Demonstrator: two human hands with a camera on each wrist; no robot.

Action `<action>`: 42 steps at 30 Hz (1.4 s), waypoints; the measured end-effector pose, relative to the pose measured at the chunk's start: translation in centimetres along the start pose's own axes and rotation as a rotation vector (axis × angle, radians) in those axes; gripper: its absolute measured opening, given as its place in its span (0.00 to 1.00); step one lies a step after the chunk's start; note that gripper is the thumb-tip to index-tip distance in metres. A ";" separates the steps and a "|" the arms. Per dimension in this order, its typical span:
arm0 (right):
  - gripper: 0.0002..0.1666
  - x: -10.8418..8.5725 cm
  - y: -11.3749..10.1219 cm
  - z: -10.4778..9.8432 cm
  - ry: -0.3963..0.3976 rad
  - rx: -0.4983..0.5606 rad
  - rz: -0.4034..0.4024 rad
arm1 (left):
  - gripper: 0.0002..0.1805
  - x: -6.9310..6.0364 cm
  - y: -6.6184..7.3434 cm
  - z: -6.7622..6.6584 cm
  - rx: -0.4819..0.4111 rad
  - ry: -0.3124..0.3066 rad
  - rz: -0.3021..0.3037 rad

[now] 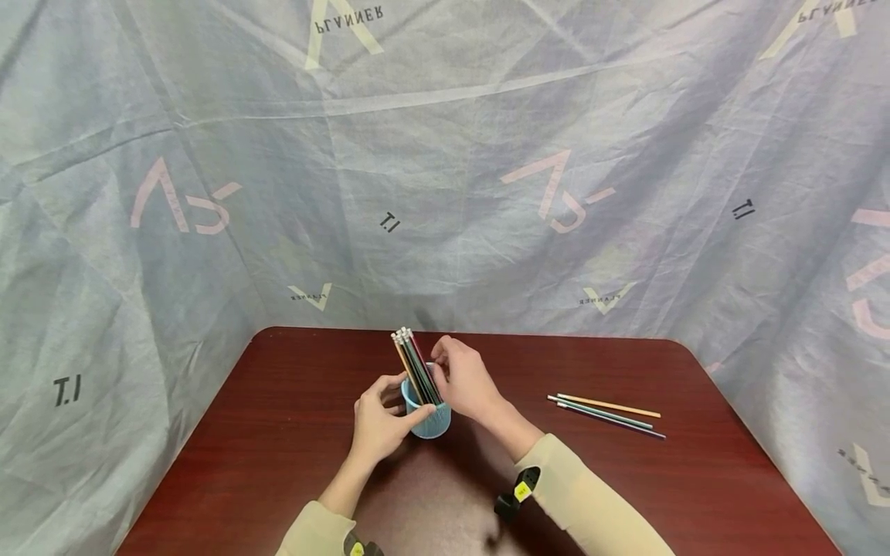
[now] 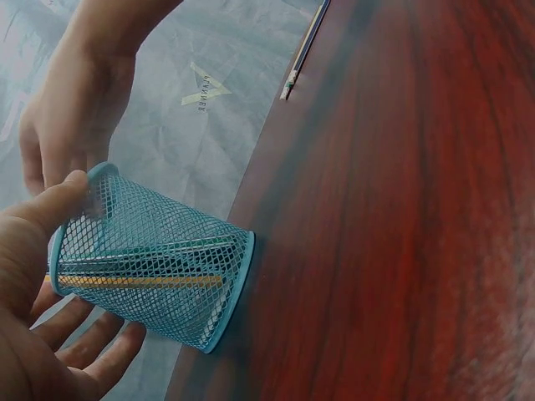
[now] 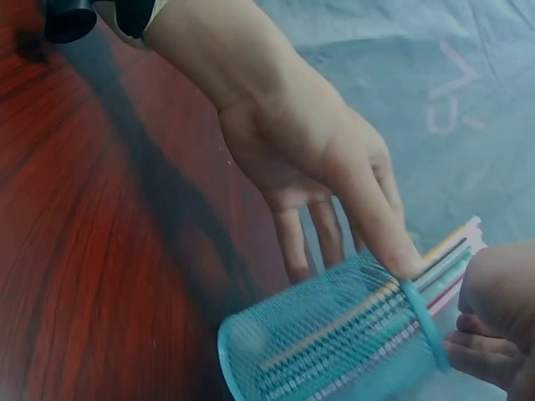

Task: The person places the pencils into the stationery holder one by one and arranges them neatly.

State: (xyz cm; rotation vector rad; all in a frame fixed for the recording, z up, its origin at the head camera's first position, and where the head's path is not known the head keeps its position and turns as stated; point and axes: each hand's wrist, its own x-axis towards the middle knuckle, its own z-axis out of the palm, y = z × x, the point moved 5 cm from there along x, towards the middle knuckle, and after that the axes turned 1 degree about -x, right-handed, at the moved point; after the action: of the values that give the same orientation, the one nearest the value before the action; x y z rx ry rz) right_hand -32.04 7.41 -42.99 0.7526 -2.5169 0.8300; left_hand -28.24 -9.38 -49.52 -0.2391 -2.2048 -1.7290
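Observation:
A light blue mesh pencil cup (image 1: 433, 424) stands on the table, holding a bundle of pencils (image 1: 413, 361) that leans left with the white ends up. My left hand (image 1: 378, 427) grips the cup from the left, its thumb at the near rim and its fingers around the other side. In the left wrist view, a yellow pencil (image 2: 150, 281) shows through the mesh. Beside the pencils, at the cup's right rim, is my right hand (image 1: 467, 380) with bent fingers. Whether those fingers pinch anything is hidden.
Several loose pencils (image 1: 605, 412), one yellow and others darker, lie on the right of the dark red wooden table (image 1: 278, 432). Grey printed cloth (image 1: 445, 232) hangs behind the table and along its sides.

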 end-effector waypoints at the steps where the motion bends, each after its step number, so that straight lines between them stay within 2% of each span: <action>1: 0.06 -0.1 0.2 -0.4 0.011 0.003 -0.006 | 0.37 0.0 0.0 -0.1 0.000 0.000 -0.002; 8: 0.04 -0.9 2.0 -3.9 0.107 -0.002 -0.031 | 0.37 0.4 -0.3 -0.2 0.012 0.007 -0.013; 17: 0.04 -3.4 6.6 -8.7 0.086 -0.112 0.019 | 0.38 0.6 -0.1 0.2 -0.001 -0.016 -0.008; 25: 0.08 -7.3 11.3 -11.5 0.093 -0.215 0.073 | 0.37 -0.1 0.0 0.1 0.004 -0.017 -0.034; 35: 0.07 -12.3 15.3 -14.2 -0.015 -0.287 0.209 | 0.37 -0.2 0.0 0.2 0.015 -0.032 -0.044; 40: 0.06 -13.9 16.5 -14.7 -0.070 -0.299 0.273 | 0.38 -0.1 0.2 0.0 0.018 -0.035 -0.043; 42: 0.06 -14.1 16.9 -14.7 -0.080 -0.309 0.273 | 0.38 0.2 0.2 -0.1 0.011 -0.024 -0.037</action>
State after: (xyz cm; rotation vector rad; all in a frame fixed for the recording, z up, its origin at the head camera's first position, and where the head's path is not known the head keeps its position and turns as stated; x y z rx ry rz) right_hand -28.31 33.44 -46.23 0.3524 -2.7712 0.4791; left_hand -28.30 -9.47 -49.23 -0.2190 -2.2492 -1.7417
